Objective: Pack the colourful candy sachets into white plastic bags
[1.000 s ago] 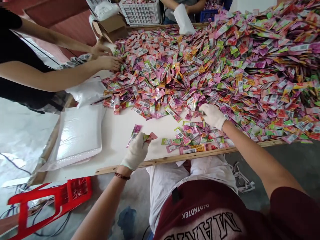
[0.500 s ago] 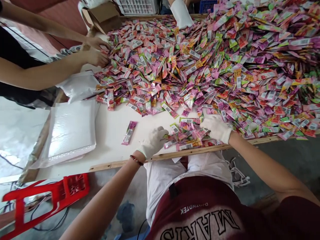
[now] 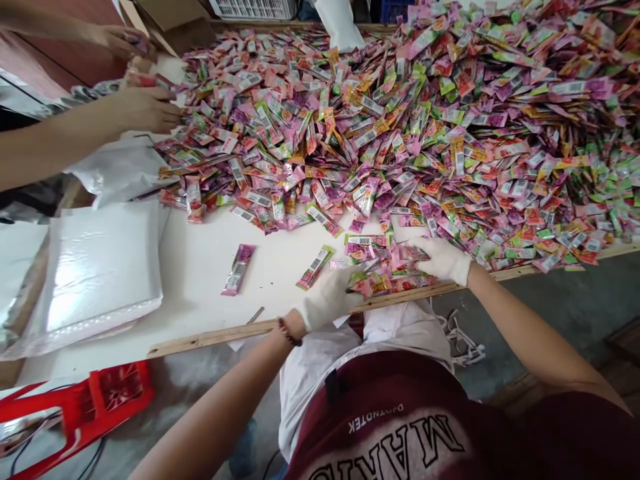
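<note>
My left hand [image 3: 331, 297], in a white glove, is low over the near edge of the table. Its fingers and thumb close around small sachets [image 3: 376, 285] at the right, partly hiding them. My right hand [image 3: 445, 260], gloved too, reaches in from the other side. Its fingers stretch out and touch the same little cluster of pink, purple and orange sachets. Left of the cluster, a green-edged sachet [image 3: 315, 267] lies alone on the white tabletop [image 3: 200, 267]. Further left is a single purple sachet [image 3: 239, 269].
A large heap of sachets [image 3: 400, 127] covers the far and right side. Clear plastic bags [image 3: 105, 263] are stacked at left, beside a filled white bag [image 3: 120, 170]. A co-worker's hands [image 3: 145, 107] hold sachets near a cardboard box [image 3: 175, 23]. A wooden strip [image 3: 215, 337] edges the table.
The green-edged sachet now lies by itself left of the cluster. My left hand has shifted toward the table edge and the cluster. The co-worker's hands have drawn back from the heap. The view has shifted.
</note>
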Motion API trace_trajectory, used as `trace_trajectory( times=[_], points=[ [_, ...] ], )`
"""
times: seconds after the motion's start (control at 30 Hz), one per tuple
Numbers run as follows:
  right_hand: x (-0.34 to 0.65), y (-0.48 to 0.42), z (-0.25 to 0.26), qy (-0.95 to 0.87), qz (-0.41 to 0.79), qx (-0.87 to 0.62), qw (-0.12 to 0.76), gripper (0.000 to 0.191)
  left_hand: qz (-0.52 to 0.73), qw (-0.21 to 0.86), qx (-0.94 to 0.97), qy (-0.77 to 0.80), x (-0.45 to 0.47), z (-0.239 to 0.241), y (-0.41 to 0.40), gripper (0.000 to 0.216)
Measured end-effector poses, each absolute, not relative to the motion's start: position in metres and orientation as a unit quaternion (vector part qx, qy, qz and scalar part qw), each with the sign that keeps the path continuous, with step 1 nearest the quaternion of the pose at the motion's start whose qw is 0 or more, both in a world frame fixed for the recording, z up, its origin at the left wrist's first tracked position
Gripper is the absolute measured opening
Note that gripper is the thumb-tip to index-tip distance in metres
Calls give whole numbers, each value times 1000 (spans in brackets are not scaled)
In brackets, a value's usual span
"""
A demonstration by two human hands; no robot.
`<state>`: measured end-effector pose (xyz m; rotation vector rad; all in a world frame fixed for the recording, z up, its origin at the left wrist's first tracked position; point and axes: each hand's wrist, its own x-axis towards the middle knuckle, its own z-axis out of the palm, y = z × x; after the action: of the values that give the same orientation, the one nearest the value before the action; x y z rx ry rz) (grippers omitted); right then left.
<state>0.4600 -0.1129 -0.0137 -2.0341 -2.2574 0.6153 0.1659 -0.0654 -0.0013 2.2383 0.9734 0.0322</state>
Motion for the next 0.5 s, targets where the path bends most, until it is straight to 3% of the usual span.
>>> trace_trajectory(
  times=[0.1,0.17,0.33,0.5],
  points=[
    [446,-113,-25,-737,159,-655,-50,49,-98,278,877,380,195,-11,-62,28],
    [443,-110,-28,-749,150,-644,-44,47,-138,228,882,389,202,-16,-57,34],
    [465,-106,-15,-745,128,-646,101,40,-93,171,887,419,183,-24,-28,58],
    [492,-115,1,-688,172,-672,213,32,76,198,865,455,142,-26,-2,29]
  ],
)
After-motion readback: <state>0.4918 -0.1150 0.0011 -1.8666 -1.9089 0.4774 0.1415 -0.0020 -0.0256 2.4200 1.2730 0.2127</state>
